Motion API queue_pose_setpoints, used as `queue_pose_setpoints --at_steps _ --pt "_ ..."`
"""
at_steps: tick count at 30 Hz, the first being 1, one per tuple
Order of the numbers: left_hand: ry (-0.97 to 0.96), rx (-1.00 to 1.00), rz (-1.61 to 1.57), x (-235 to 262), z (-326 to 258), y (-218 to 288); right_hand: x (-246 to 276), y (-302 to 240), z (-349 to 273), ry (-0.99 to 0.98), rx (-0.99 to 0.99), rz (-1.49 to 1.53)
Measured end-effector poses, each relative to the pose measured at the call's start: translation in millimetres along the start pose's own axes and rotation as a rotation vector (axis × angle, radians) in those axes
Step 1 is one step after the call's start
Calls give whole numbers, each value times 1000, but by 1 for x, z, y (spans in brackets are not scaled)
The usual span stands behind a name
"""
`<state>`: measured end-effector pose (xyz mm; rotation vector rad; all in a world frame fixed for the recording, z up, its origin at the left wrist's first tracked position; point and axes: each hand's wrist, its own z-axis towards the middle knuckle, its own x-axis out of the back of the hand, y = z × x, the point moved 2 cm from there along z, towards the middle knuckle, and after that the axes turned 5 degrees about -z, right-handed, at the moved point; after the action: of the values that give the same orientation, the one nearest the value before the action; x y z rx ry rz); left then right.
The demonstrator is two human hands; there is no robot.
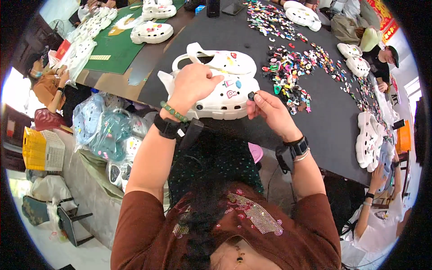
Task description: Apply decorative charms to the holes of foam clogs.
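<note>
Your left hand presses down on the white clog at the table's near edge; right hand pinches a small dark charm beside it — loose pinch and it drops off the black table, likely lost.

dark table, pale floor, folding chair

Clog: white, smooth moulded foam-like plastic, slight sheen. Charms: small coloured plastic pieces, glossy. Table cover: black, matt, smooth sheet. Mat: green, matt. Bags: clear glossy plastic film. Bracelet: polished green beads. Sleeve: brown knit cloth, matt.
</note>
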<state>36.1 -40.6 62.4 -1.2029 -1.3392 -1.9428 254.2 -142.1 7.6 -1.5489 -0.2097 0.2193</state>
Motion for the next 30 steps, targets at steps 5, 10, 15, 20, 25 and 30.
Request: queue_pose_setpoints --at_steps 5,10,15,20,25,30 --pt "90 143 -147 -1 3 6 13 -4 -4 38 -45 141" --pt "331 106 -80 -7 10 7 34 -8 -6 168 -112 -7" --pt "539 -128 73 -19 22 13 78 -5 -4 567 -51 -1038" --pt "373 -76 235 -20 39 10 99 8 -4 715 -15 -1310" --pt "387 -62 323 -18 45 14 42 -18 6 475 206 -939" --pt "343 14 149 -17 50 6 4 -18 14 331 255 -912"
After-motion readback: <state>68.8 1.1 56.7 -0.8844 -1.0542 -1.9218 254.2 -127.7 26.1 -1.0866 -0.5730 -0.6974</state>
